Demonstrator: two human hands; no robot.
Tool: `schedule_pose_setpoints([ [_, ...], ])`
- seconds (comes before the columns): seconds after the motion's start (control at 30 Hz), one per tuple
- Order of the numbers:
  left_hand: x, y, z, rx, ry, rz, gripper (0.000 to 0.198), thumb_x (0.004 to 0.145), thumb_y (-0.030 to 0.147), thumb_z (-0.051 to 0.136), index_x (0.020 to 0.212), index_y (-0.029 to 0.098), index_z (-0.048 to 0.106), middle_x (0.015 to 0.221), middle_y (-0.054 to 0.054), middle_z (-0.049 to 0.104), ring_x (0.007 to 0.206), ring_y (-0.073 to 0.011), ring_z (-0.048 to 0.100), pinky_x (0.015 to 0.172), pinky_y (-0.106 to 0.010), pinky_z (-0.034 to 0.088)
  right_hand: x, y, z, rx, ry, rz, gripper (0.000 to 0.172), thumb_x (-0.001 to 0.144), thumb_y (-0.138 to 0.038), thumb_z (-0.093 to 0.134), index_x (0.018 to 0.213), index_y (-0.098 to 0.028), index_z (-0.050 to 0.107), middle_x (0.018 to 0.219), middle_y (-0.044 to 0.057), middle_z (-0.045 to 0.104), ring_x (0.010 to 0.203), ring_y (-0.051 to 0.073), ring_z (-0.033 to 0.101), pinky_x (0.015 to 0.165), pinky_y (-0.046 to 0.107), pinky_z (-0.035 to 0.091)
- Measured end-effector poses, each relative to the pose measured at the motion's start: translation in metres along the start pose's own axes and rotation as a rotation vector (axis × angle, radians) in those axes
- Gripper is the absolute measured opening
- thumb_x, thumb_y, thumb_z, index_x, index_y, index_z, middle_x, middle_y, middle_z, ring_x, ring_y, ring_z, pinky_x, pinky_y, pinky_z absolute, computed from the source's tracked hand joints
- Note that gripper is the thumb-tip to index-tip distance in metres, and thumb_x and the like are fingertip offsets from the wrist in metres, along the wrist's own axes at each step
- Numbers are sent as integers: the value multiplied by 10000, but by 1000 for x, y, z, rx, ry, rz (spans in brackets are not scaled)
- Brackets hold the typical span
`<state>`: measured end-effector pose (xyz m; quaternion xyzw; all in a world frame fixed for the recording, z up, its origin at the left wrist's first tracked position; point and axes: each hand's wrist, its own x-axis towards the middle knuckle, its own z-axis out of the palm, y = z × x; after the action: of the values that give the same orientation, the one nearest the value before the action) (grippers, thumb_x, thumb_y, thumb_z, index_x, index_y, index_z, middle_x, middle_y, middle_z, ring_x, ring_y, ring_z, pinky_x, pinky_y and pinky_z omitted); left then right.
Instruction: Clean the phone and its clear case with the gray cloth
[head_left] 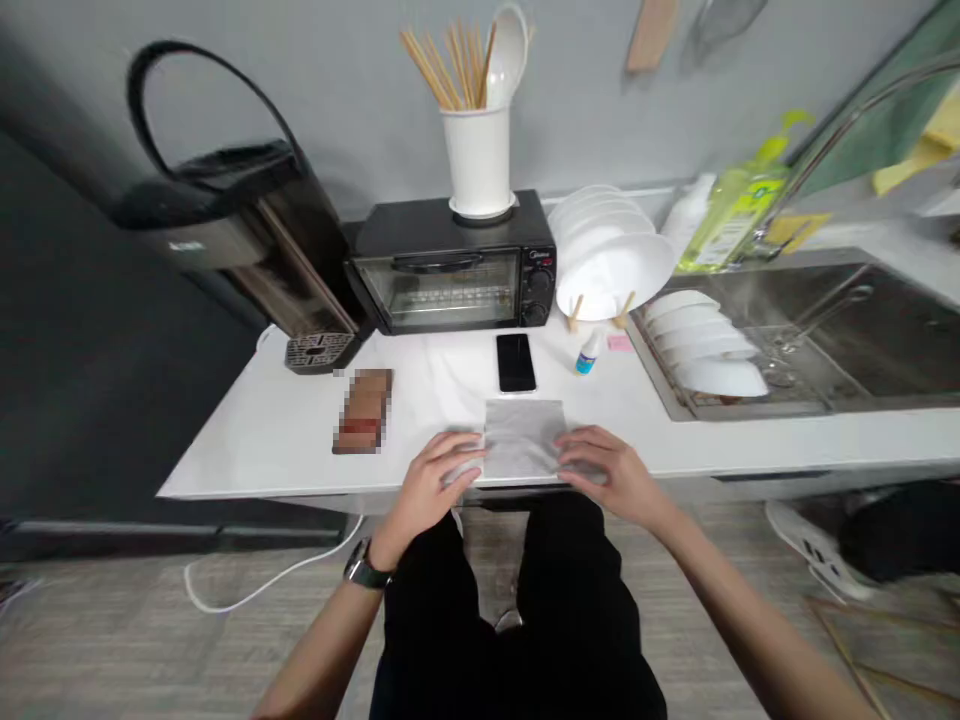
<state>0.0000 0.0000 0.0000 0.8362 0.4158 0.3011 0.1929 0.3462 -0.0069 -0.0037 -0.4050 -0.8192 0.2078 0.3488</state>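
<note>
A thin, light-grey square sheet point(523, 437), cloth or paper, lies spread out and slightly creased at the counter's front edge. At its left edge rest the fingertips of my left hand point(439, 475), fingers stretched and thumb apart. My right hand point(606, 465) is at the opposite edge, its fingers also extended, with the tips touching the sheet's border. Just behind the sheet lies a black phone point(516, 362). A small white bottle with a blue label point(589, 354) stands farther right. Left of my left hand is a brown, pixelated flat object point(364, 411).
A black toaster oven point(455, 285) carries a white utensil holder point(478, 160). The water dispenser point(247, 250) stands left of it. White plates point(611, 265) stand in a rack, near the sink point(795, 395) and soap bottles point(731, 220). Another person's shoe point(817, 550) shows at right.
</note>
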Motion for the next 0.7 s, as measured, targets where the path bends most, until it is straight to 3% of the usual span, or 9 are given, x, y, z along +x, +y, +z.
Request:
schedule_pose_setpoints([
  [0.13,38,-4,6,107,-97,84,455,1093,396,528,1532,285,568,1575,-60,611,1482,-239,534,1261,-486,428,25,5,14,-96,14,50,330,1054,-422,607,1319,-248,701,1404,111,716,1305,275,677,1138,501,562],
  [0.27,63,-11,7,220,-314,145,699,1037,584,564,1657,308,393,1731,-78,402,1612,-287,370,1329,-570,299,41,22,15,-299,-165,13,646,1017,-517,639,1575,-217,517,1648,153,518,1529,349,500,1268,630,411],
  [0.47,58,-12,9,330,-361,59,726,1053,643,475,1688,329,316,1779,-56,287,1659,-280,262,1348,-566,218,43,35,5,-378,-283,-33,842,1004,-618,613,1696,-260,293,1754,129,330,1632,341,322,1316,654,294],
  [0.7,57,-10,3,342,-383,87,810,1024,689,495,1707,314,272,1791,-79,238,1666,-297,235,1356,-566,162,35,33,2,-414,-313,-91,857,1030,-613,566,1720,-264,197,1757,150,305,1632,349,316,1295,665,322],
])
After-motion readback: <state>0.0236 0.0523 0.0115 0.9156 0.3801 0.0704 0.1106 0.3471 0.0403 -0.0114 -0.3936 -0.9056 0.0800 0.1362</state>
